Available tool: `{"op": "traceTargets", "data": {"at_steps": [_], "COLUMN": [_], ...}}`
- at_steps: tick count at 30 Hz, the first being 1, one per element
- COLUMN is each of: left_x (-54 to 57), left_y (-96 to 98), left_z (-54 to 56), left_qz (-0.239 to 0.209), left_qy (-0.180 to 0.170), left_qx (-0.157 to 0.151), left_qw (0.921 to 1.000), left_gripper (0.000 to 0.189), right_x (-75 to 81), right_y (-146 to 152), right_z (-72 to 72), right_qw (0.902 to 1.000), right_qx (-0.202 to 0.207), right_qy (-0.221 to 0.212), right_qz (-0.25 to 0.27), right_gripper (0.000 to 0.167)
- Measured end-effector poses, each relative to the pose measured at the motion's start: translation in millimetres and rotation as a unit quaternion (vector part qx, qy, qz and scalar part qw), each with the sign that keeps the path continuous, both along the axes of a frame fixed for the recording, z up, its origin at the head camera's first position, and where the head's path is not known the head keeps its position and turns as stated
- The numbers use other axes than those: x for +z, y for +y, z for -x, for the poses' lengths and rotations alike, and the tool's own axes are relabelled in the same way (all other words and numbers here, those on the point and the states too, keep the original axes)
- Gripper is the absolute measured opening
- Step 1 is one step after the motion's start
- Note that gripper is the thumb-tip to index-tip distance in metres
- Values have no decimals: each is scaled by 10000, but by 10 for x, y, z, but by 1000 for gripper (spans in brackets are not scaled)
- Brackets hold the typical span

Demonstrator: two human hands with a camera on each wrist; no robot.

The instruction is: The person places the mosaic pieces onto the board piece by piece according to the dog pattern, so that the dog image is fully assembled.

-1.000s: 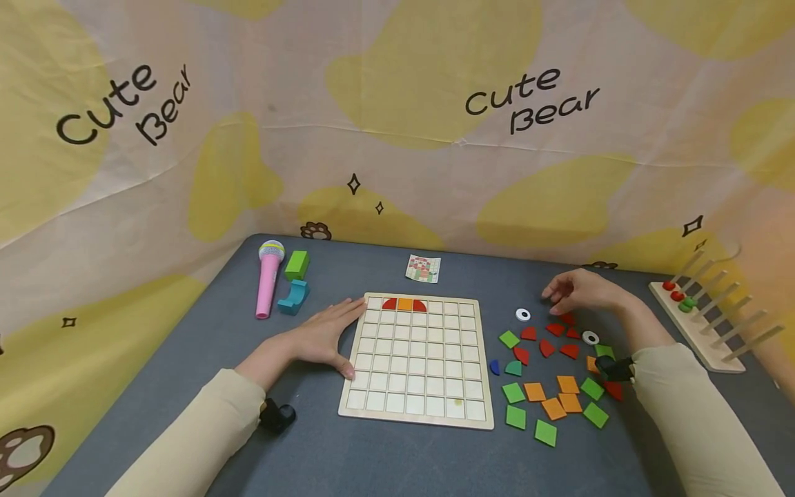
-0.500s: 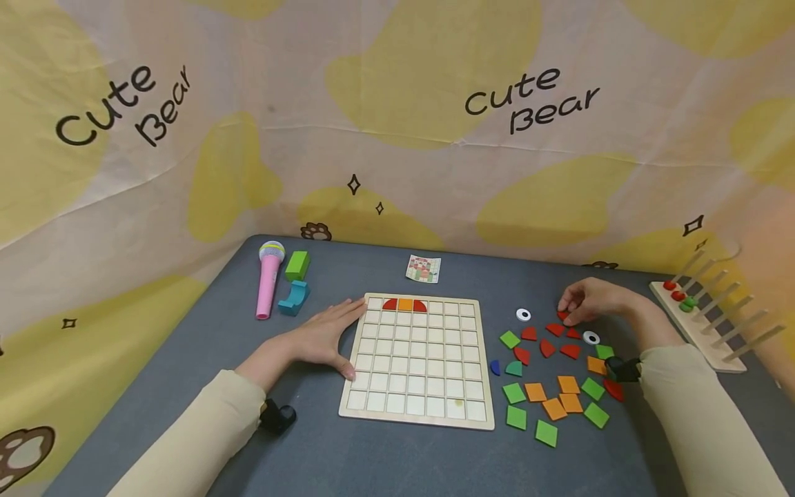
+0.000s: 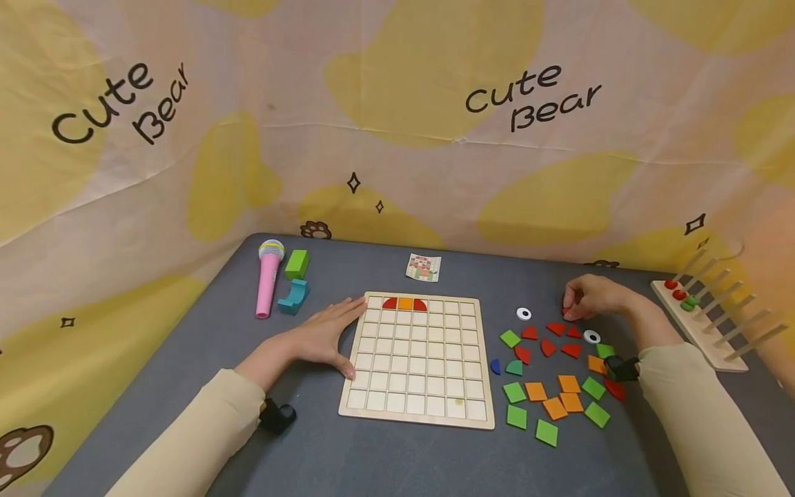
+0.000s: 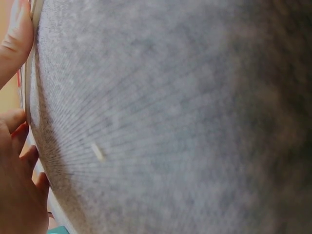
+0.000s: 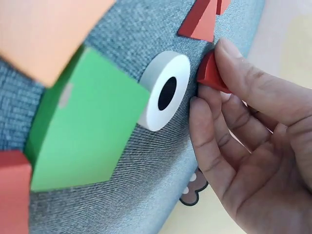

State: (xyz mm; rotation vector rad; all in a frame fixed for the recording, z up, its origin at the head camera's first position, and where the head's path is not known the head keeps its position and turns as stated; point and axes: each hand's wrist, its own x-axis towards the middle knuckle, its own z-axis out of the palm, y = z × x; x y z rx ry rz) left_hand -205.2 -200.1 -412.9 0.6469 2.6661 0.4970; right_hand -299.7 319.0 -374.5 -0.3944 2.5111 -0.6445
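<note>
Three toys lie at 10 o'clock from the centre of the grid board (image 3: pixel 417 347): a pink microphone (image 3: pixel 268 283), then a teal curved block (image 3: pixel 294 297) and a green block (image 3: pixel 297 264). Next, between 9 and 10, the left hand (image 3: pixel 319 338) is spread, thumb well apart from the fingers, both touching the board's left edge. Just short of 12 o'clock, an orange square (image 3: pixel 405 304) sits in the top row between two rounded red pieces (image 3: pixel 420 304). Past the board's far edge, at 12, lies a small picture card (image 3: pixel 424 268). Off to the right, from about 2 to 4 o'clock, loose green squares (image 3: pixel 515 393), orange squares (image 3: pixel 535 391) and red wedges (image 3: pixel 571 351) are scattered, along with two white discs (image 3: pixel 524 314) with black centres. At the far side of these, between 2 and 3, the right hand (image 3: pixel 590 297) pinches a red piece (image 5: pixel 210 73) between thumb and fingers; whether it touches the table, I cannot tell. Farthest right, near 3, stands a peg rack (image 3: pixel 714 345) with red and green beads.
</note>
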Motion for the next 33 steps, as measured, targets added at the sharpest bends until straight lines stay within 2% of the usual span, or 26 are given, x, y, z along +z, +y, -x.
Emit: {"op": "traceTargets", "data": {"at_steps": [5,9,15,19,22,26,33], "left_x": [13,13,7,18,32,51,75], "left_y": [-17,-23,-19,-8,-5,3,21], "left_z": [-6,-8,-11,-10,-11,-12,-28], "left_qz": [28,4,-9,38,76,117,247], "left_qy": [26,60,121,110,124,169,226], "left_qx": [5,-15,-50,-67,-84,-111,-73], "left_qw": [10000,10000,9999,9999,9999,9997,9994], "left_gripper": [127,127,127,127,127,127,127], "right_x": [9,28,90,101,105,114,99], "right_y": [-47,-139,-389,-614,-814,-1100,-1618], "right_z": [3,-24,-58,-71,-85,-118,-205], "right_qw": [9998,9963,9779,9645,9575,9530,9548], "right_qx": [-27,-92,-127,-306,-497,-666,-761], "right_qy": [214,848,2076,2579,2748,2760,2410], "right_qz": [51,66,206,467,726,1054,1565], "right_gripper": [20,19,15,13,11,10,10]}}
